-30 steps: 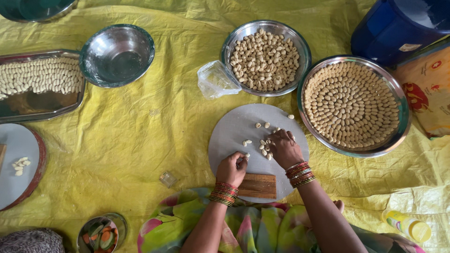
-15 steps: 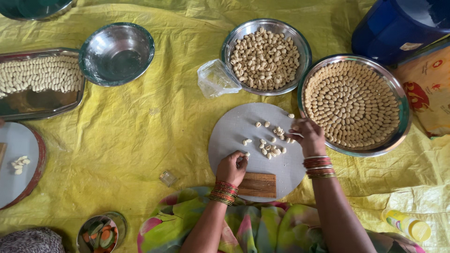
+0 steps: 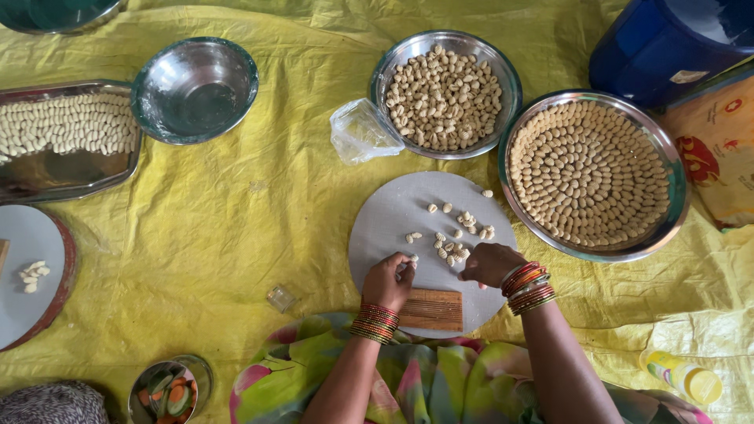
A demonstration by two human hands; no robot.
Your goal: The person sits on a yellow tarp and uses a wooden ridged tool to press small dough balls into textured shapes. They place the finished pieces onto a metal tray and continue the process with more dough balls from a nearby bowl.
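My left hand (image 3: 389, 281) rests on the near part of a round grey board (image 3: 393, 224). Its fingertips pinch a small pale dough piece (image 3: 413, 257) just above a ridged wooden block (image 3: 433, 309). My right hand (image 3: 488, 264) is curled knuckles-up at the near edge of a loose heap of dough pieces (image 3: 454, 248) on the board. Its fingertips are hidden, so I cannot tell whether it holds one. Both wrists wear red and gold bangles.
A steel tray of shaped pieces laid in rings (image 3: 591, 171) sits right of the board, and a steel bowl of pieces (image 3: 445, 90) sits behind it. An empty steel bowl (image 3: 194, 88), a rectangular tray (image 3: 67, 137), a second board (image 3: 31, 271) and a blue drum (image 3: 667, 43) stand around on the yellow sheet (image 3: 236, 228).
My right hand went from the heap out to the ringed tray on the right, then came back to the heap. My left hand stayed by the wooden block.
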